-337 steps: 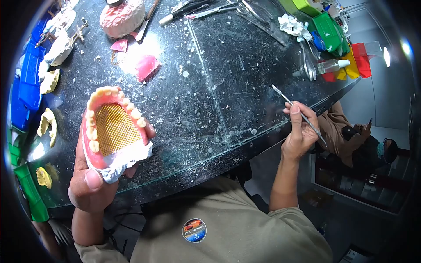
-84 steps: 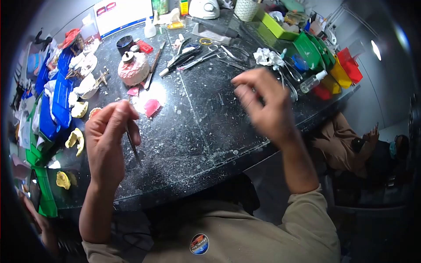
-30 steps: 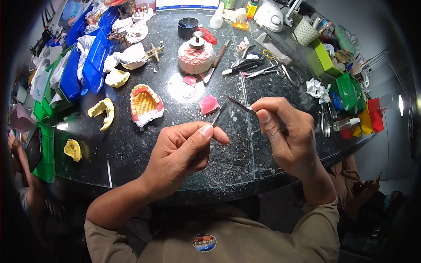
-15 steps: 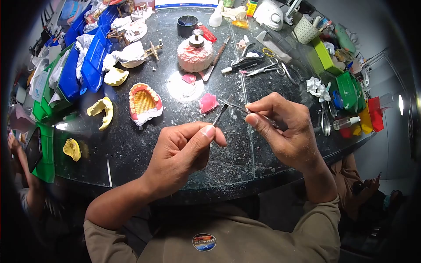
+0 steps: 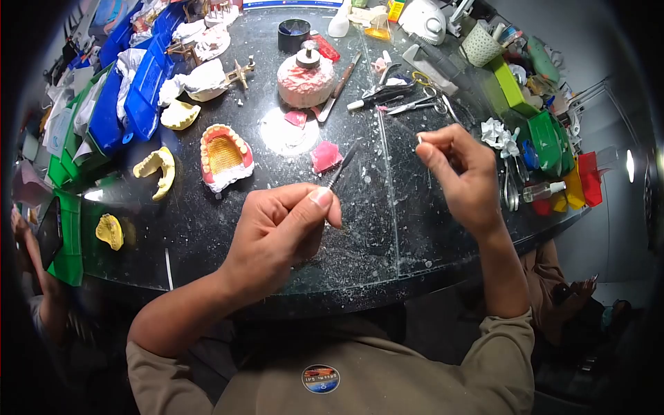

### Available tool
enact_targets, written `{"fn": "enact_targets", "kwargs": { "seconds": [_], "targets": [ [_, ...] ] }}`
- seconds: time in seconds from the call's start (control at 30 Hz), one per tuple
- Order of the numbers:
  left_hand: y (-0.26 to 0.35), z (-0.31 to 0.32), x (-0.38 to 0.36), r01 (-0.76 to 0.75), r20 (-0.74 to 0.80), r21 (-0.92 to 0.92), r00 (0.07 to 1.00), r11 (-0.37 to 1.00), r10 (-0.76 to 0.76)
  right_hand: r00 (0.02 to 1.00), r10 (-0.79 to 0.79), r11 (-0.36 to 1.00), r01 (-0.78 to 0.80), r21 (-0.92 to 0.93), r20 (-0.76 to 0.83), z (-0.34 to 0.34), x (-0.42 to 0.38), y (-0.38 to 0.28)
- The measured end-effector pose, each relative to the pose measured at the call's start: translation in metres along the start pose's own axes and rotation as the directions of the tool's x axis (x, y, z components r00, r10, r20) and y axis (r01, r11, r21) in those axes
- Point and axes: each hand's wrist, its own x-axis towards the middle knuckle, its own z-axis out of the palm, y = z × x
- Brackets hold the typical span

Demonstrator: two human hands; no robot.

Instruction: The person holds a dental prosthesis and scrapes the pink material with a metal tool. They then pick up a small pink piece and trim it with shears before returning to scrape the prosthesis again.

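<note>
My left hand (image 5: 283, 228) is closed in a pinch on a slim wax knife (image 5: 351, 158), its dark blade pointing up and away. Just beyond that blade lies a pink wax piece (image 5: 326, 157). To the right, my right hand (image 5: 465, 176) pinches a thin instrument (image 5: 419, 139); a pale bit shows at the fingertips, and the rest is blurred, so I cannot tell its kind. The two hands are apart, both above the black worktop (image 5: 360, 256). Left of the wax sits a dental model (image 5: 227, 159) with teeth, pink wax and a gold mesh plate.
A wax-crusted spirit lamp (image 5: 305, 81) stands at the back, beside a knife (image 5: 339, 86). Yellow casts (image 5: 158, 169) lie at left, near blue bins (image 5: 143, 104). Scissors (image 5: 415, 105) and pliers lie back right. Other people's arms (image 5: 31, 252) show at the edges.
My right hand has moved up and to the right, drawing its instrument away from the wax knife it crossed before. My left hand has shifted slightly left and up, still gripping the knife.
</note>
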Motion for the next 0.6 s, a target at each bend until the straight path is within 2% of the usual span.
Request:
{"fn": "enact_targets", "kwargs": {
  "seconds": [0.03,0.1,0.17,0.2,0.3,0.33,0.37,0.43,0.5,0.53,0.57,0.6],
  "targets": [
    [-0.003,-0.001,0.002,0.009,-0.004,-0.019,1.0,1.0,-0.009,0.996,0.043,0.998,-0.039,-0.05,0.08,-0.005,-0.003,-0.019],
    [-0.008,0.001,0.003,0.041,-0.012,-0.06,0.999,0.997,-0.042,0.991,-0.091,0.993,0.084,0.079,0.1,0.003,-0.008,-0.035],
    [-0.005,0.006,0.002,0.071,-0.032,-0.042,0.997,0.997,-0.072,0.971,-0.179,0.983,0.172,0.059,0.159,0.006,-0.01,-0.041],
    [-0.007,0.007,0.001,0.064,-0.03,-0.037,0.997,0.997,-0.066,0.973,-0.166,0.985,0.157,0.067,0.158,0.009,-0.011,-0.039],
    [-0.005,0.011,-0.004,0.047,0.022,0.036,0.999,0.998,-0.048,0.985,-0.057,0.939,0.108,-0.327,0.162,-0.003,0.002,-0.021],
    [-0.003,0.012,-0.006,0.053,0.055,0.074,0.997,0.996,-0.057,0.993,0.005,0.927,0.04,-0.374,0.119,-0.005,0.007,-0.01],
    [-0.003,0.011,-0.004,0.034,0.039,0.096,0.999,0.995,-0.037,0.995,-0.027,0.941,0.057,-0.333,0.094,-0.008,0.008,-0.005],
    [-0.007,0.01,-0.001,0.003,-0.018,0.118,1.0,0.993,-0.001,0.995,-0.043,0.989,0.054,-0.134,0.089,-0.01,0.0,-0.012],
    [-0.008,0.009,0.0,0.017,-0.023,0.071,1.0,0.997,-0.015,0.987,-0.034,0.999,0.036,-0.006,0.159,-0.009,-0.008,-0.034],
    [-0.008,0.01,0.0,0.02,-0.019,0.064,1.0,0.998,-0.019,0.962,-0.227,0.973,0.229,0.007,0.151,-0.004,-0.011,-0.031],
    [-0.009,0.01,-0.001,0.025,-0.013,0.055,1.0,0.998,-0.024,0.96,-0.21,0.978,0.205,0.043,0.185,-0.001,-0.014,-0.036],
    [-0.008,0.011,-0.002,0.04,0.006,0.073,0.999,0.997,-0.041,0.956,-0.24,0.966,0.252,-0.056,0.168,0.0,-0.013,-0.027]
  ]
}}
